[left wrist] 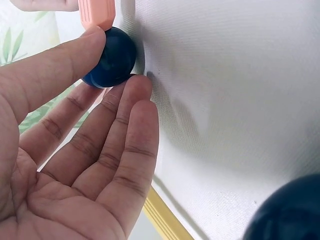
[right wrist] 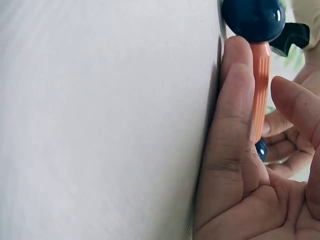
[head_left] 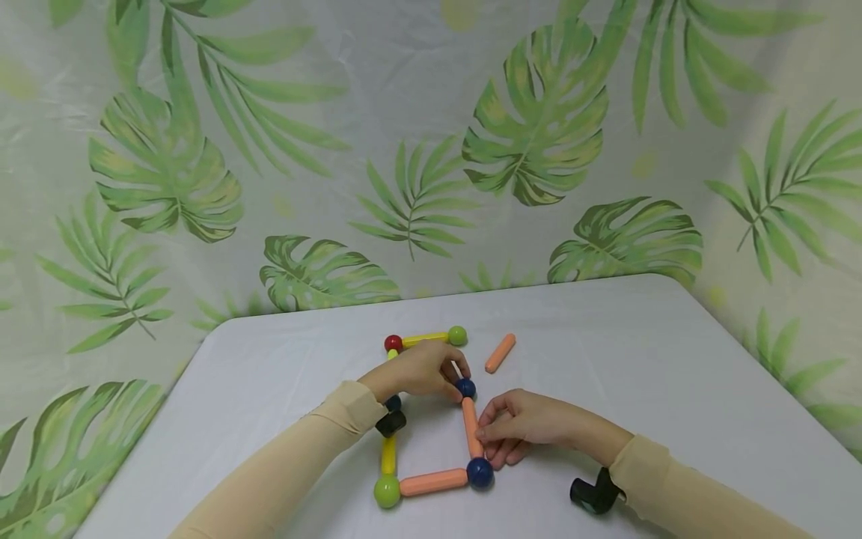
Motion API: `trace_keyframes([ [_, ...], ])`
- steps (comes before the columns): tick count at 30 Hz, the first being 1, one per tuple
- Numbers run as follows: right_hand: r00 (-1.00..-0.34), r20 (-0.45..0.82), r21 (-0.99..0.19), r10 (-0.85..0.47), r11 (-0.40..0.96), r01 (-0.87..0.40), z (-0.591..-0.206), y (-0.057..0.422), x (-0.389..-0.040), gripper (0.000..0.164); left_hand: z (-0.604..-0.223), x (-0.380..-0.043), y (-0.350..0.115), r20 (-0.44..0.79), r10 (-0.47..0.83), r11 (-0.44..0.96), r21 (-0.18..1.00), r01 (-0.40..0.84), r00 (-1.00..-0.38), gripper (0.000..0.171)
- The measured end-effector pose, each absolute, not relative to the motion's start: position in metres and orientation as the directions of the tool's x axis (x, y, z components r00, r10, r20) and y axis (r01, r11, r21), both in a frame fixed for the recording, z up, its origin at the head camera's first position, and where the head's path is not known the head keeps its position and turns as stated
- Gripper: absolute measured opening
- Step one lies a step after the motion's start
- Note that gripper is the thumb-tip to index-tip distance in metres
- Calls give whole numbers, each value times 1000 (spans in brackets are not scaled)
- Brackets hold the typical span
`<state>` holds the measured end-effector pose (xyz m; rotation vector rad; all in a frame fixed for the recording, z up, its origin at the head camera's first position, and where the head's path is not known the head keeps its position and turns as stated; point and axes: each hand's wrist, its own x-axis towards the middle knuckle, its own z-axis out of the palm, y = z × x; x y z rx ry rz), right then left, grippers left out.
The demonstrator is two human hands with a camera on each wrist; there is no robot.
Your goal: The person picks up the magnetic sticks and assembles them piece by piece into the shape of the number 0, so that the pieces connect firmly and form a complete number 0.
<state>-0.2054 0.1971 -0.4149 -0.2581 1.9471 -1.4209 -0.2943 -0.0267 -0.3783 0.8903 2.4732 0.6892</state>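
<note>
My left hand [head_left: 424, 368] pinches a dark blue ball [left wrist: 116, 57] between thumb and fingers. That ball sits at the far end of an orange stick [head_left: 472, 427]. Beside this stick is my right hand [head_left: 532, 419]; its fingers lie straight along the stick, and its thumb stands apart from it in the right wrist view. A second blue ball [right wrist: 252, 17] joins the stick's near end. From there another orange stick [head_left: 434, 482] runs left to a green ball [head_left: 387, 491], where a yellow stick [head_left: 388, 455] leads away, partly covered by my left forearm.
Behind my left hand, a red ball [head_left: 393, 343] and a second green ball [head_left: 457, 335] are joined by a yellow stick [head_left: 424, 339]. A loose orange stick [head_left: 500, 353] lies right of them. Another blue ball [left wrist: 295, 215] is mostly hidden by my left wrist in the head view.
</note>
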Motion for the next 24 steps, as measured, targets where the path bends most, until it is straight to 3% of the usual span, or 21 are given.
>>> trace_keyframes([
  [6, -758, -412, -881, -507, 433, 189, -408, 204, -209, 24, -377, -296, -29, -220, 678, 669, 580, 465, -701, 26],
  [14, -842, -353, -840, -408, 535, 93, -394, 215, -225, 24, -361, -301, -36, -161, 687, 652, 567, 503, -709, 25],
  [19, -896, -330, -787, -296, 610, 89, -387, 220, -237, 25, -354, -314, -44, -55, 679, 664, 469, 582, -732, 26],
  [24, -933, -291, -731, -213, 678, 73, -382, 228, -254, 30, -352, -332, -56, 0, 626, 729, 355, 585, -780, 23],
])
